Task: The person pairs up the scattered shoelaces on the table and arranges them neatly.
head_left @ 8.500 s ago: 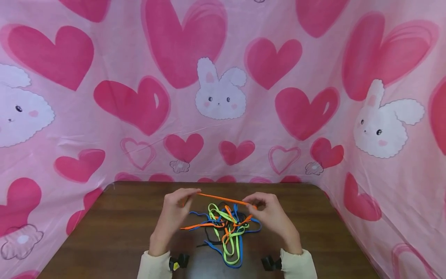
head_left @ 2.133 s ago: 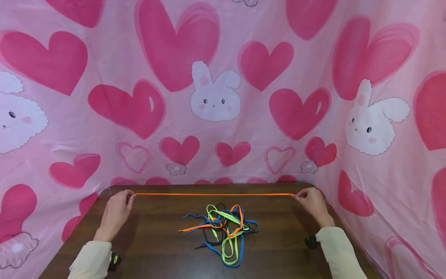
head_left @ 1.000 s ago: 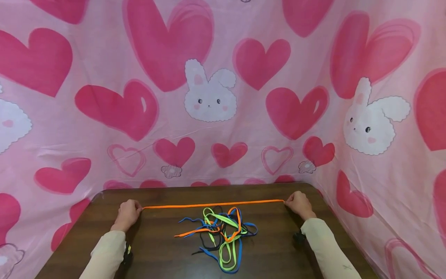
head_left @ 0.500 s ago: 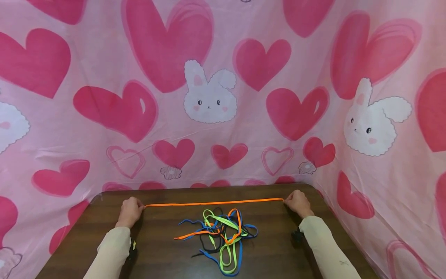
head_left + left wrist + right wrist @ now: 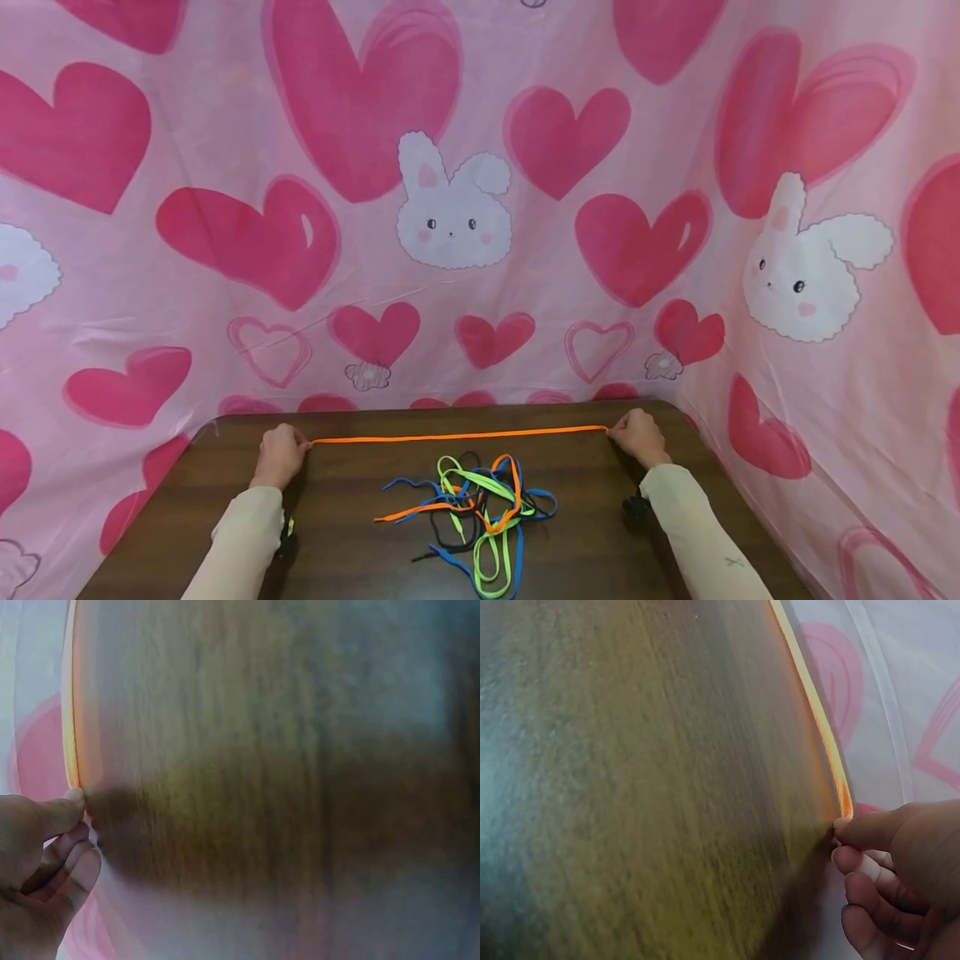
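Observation:
An orange shoelace [image 5: 459, 436] runs nearly straight across the far part of the table, low over the wood. My left hand [image 5: 281, 455] pinches its left end between thumb and fingers; the left wrist view shows the lace [image 5: 71, 727] leading away from the fingertips. At the other end my right hand [image 5: 639, 437] pinches the lace, and the right wrist view shows that grip [image 5: 885, 862] close up. Nearer me lies a tangled pile of shoelaces in green [image 5: 487, 483], orange [image 5: 516, 492], blue [image 5: 542, 504] and black, apart from both hands.
The dark wooden table [image 5: 360, 558] has rounded far corners. Pink cloth [image 5: 465, 333] printed with hearts and rabbits hangs behind it and along both sides. A small dark device sits at each wrist.
Earlier, the hands were close together above the pile, then drew the orange lace apart. Since then they have lowered it toward the table and come slightly inward. Over the last half second they barely move.

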A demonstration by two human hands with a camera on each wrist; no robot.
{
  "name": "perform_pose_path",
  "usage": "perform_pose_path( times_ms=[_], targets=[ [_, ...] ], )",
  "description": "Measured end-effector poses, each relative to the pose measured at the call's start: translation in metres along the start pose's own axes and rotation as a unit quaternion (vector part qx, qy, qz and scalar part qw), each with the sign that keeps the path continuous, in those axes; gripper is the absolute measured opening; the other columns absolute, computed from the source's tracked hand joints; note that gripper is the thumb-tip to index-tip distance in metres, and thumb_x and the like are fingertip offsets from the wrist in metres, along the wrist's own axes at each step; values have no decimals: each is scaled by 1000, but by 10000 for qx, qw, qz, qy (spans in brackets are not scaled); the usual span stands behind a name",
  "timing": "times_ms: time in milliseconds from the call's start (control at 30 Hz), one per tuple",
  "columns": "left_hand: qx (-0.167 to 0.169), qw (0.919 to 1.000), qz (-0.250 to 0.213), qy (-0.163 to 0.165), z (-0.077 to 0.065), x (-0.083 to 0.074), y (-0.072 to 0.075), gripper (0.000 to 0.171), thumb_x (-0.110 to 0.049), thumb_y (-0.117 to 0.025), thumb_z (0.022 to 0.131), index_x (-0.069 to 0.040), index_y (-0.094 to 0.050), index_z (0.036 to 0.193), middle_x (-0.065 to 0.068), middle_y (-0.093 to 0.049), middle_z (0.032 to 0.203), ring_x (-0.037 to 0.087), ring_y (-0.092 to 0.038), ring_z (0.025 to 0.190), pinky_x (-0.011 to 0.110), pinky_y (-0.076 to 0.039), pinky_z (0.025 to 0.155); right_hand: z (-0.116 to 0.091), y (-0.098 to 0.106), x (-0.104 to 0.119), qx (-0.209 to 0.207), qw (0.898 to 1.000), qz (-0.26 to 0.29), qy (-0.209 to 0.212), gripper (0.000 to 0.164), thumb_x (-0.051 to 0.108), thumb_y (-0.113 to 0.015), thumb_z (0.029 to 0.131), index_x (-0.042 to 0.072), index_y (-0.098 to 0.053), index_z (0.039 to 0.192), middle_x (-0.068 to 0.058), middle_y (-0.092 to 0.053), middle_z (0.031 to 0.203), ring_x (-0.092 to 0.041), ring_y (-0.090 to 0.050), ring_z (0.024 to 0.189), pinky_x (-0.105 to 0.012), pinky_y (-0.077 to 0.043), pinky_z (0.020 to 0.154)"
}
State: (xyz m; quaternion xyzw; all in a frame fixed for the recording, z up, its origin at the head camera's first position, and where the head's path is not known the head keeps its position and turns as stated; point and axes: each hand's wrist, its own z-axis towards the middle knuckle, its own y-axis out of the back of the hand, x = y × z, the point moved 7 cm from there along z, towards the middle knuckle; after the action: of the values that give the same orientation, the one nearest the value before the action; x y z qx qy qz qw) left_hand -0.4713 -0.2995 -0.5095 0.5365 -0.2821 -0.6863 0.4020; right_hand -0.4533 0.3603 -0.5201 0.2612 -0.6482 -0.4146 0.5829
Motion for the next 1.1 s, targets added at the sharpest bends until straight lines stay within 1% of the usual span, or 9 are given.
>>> perform_pose_path(
  times_ms=[167, 333, 467, 733, 1000, 1100],
  targets=[
    [82, 9995, -127, 260, 3, 7, -2, 14, -3, -73, 89, 5, -72, 78, 21, -70, 79, 38, -63, 77, 55, -51, 75, 4, 0, 1, -130, 9999, 73, 9, 17, 20, -78, 85, 4, -77, 80, -7, -72, 78, -22, -61, 70, -41, -50, 62],
    [54, 9987, -271, 432, 4, 8, -2, 13, -4, -73, 90, 5, -74, 81, 23, -70, 83, 37, -61, 78, 55, -50, 75, 8, -1, 1, -204, 9997, 121, 43, 17, 19, -78, 87, 4, -77, 81, -7, -71, 78, -22, -59, 70, -39, -49, 62],
    [66, 9987, -256, 425, 4, 7, -3, 12, -4, -74, 89, 5, -74, 82, 23, -70, 84, 36, -61, 76, 54, -51, 73, 10, -4, 0, -183, 9997, 126, 36, 15, 18, -77, 89, 4, -77, 84, -6, -69, 78, -22, -57, 70, -38, -48, 62],
    [86, 9993, -164, 314, 4, 3, -5, 9, -2, -74, 88, 5, -73, 81, 23, -70, 83, 37, -63, 75, 55, -52, 69, 14, -3, -3, -202, 9998, -24, 32, 11, 15, -75, 90, 4, -78, 87, -9, -70, 83, -24, -57, 72, -41, -48, 64],
    [76, 9989, -295, 344, 7, 4, -11, 10, -1, -71, 90, 6, -72, 82, 26, -70, 86, 42, -65, 80, 58, -52, 75, 21, -3, -2, -257, 9991, -166, 285, 8, 13, -76, 88, 6, -78, 85, -8, -72, 83, -22, -59, 72, -40, -48, 63],
    [46, 9994, -238, 266, 11, 2, -11, 9, -1, -71, 90, 5, -73, 83, 25, -70, 86, 43, -65, 81, 59, -52, 76, 23, -3, -1, -285, 9989, -168, 326, 8, 14, -77, 88, 7, -78, 85, -9, -72, 83, -22, -59, 72, -41, -49, 64]
  ],
)
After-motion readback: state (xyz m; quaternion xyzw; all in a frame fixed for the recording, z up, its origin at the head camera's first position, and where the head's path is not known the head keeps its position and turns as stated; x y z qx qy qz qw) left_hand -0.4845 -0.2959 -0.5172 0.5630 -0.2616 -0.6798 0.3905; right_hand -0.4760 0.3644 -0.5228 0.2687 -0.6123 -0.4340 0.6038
